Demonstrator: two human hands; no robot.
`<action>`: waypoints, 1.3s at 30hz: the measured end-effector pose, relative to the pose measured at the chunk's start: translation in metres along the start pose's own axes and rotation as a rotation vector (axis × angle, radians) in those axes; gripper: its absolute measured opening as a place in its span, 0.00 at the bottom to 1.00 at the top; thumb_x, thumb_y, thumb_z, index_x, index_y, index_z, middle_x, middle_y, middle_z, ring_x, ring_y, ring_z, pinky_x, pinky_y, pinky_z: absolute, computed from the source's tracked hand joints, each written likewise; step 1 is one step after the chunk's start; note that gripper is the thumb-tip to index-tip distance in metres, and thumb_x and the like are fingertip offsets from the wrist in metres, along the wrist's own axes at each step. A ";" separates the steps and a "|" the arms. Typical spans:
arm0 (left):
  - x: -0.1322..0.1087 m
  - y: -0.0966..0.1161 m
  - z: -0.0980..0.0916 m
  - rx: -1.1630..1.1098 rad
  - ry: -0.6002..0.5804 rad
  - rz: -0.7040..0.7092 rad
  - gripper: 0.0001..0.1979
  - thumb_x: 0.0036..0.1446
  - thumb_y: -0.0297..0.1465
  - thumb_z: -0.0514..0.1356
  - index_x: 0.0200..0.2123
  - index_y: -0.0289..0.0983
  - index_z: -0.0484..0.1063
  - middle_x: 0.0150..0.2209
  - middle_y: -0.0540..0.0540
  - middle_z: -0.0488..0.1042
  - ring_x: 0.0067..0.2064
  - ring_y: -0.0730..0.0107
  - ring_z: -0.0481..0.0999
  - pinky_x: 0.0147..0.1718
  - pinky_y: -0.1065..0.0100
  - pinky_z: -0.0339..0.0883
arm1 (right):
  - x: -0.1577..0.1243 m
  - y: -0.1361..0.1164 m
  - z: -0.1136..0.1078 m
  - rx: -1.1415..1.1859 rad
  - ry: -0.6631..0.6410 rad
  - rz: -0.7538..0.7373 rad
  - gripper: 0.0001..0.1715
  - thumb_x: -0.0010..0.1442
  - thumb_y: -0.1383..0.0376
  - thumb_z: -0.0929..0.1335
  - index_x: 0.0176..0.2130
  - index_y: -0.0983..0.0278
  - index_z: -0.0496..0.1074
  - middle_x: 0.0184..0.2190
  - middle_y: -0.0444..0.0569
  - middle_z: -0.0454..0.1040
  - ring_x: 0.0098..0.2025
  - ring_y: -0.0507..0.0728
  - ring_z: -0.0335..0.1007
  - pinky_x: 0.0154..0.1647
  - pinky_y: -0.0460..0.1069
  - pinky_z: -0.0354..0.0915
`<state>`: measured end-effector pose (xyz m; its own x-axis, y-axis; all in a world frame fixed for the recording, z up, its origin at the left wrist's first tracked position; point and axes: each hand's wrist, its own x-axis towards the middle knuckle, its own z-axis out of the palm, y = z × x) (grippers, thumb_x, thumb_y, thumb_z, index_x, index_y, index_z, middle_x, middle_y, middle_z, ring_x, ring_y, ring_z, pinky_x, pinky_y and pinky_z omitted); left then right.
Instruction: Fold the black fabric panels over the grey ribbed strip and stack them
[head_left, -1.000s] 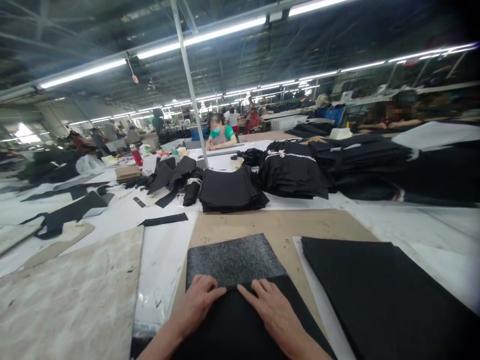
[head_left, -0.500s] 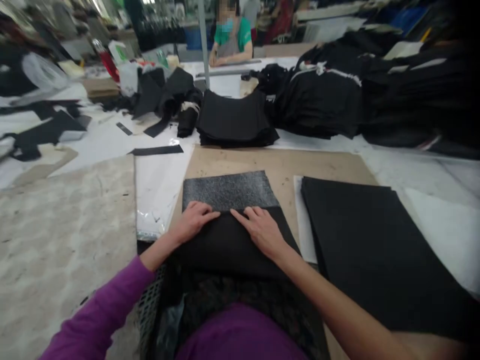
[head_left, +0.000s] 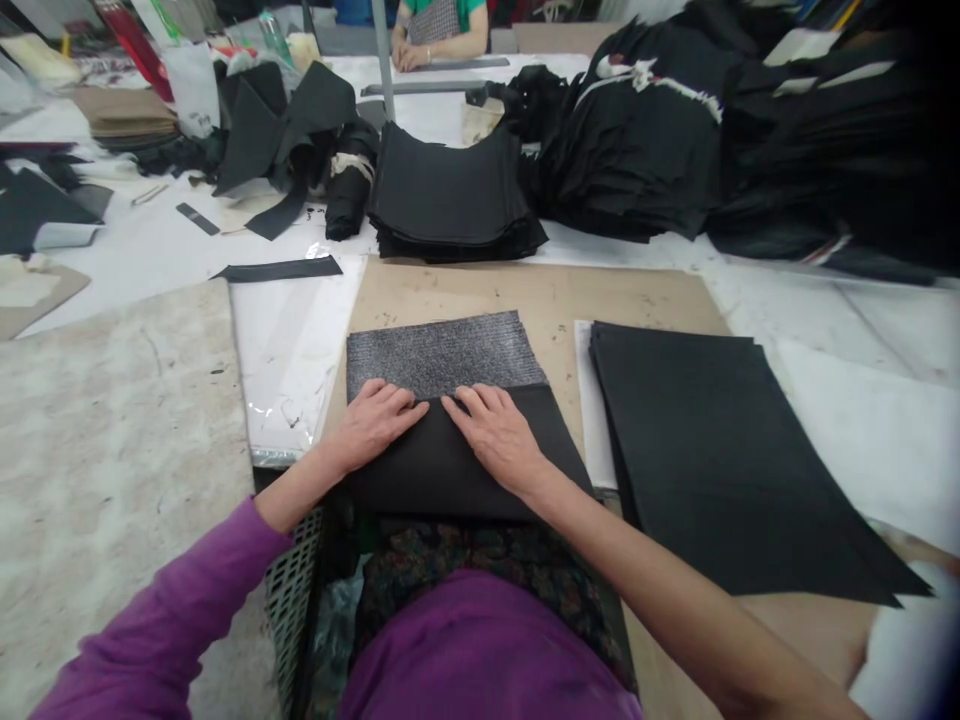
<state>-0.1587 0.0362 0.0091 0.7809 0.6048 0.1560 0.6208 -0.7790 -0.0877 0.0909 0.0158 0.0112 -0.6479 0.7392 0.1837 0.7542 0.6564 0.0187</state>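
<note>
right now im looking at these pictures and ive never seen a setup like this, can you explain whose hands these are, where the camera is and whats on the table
There is no machine: these are a person's own bare hands, seen by a camera worn on the head, looking forward and down. The left hand and right hand rest on a black sheet, fingers along the edge where a speckled grey section shows beyond. Whether they pinch that edge is hard to tell.

Under it is a brown board on a white table surface. To the right lies a stack of black sheets; farther off are another black stack and a tied black bundle. Across the table are another person's hands.
</note>
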 end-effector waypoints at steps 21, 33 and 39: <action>-0.055 -0.028 -0.005 -0.061 -0.023 -0.042 0.17 0.70 0.28 0.51 0.59 0.38 0.68 0.46 0.41 0.73 0.46 0.64 0.71 0.51 0.59 0.59 | 0.021 -0.019 0.007 0.040 -0.047 -0.044 0.27 0.70 0.68 0.61 0.67 0.59 0.61 0.45 0.53 0.69 0.46 0.61 0.60 0.47 0.55 0.60; -0.066 -0.027 0.004 -0.300 0.061 -0.255 0.16 0.70 0.30 0.51 0.57 0.40 0.69 0.48 0.42 0.72 0.48 0.64 0.72 0.47 0.63 0.70 | 0.042 -0.059 0.021 0.126 0.045 -0.091 0.24 0.70 0.72 0.58 0.62 0.70 0.66 0.49 0.57 0.71 0.52 0.62 0.61 0.54 0.56 0.63; -0.085 -0.035 0.007 -0.438 0.149 -0.330 0.14 0.70 0.29 0.51 0.52 0.40 0.74 0.45 0.43 0.72 0.46 0.68 0.74 0.45 0.67 0.72 | 0.043 -0.056 0.022 0.169 0.002 -0.068 0.29 0.70 0.72 0.59 0.67 0.63 0.61 0.47 0.54 0.70 0.49 0.61 0.61 0.50 0.56 0.63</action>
<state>-0.2458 0.0132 -0.0079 0.5124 0.8227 0.2463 0.7192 -0.5678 0.4005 0.0188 0.0139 -0.0037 -0.6968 0.6917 0.1899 0.6795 0.7213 -0.1339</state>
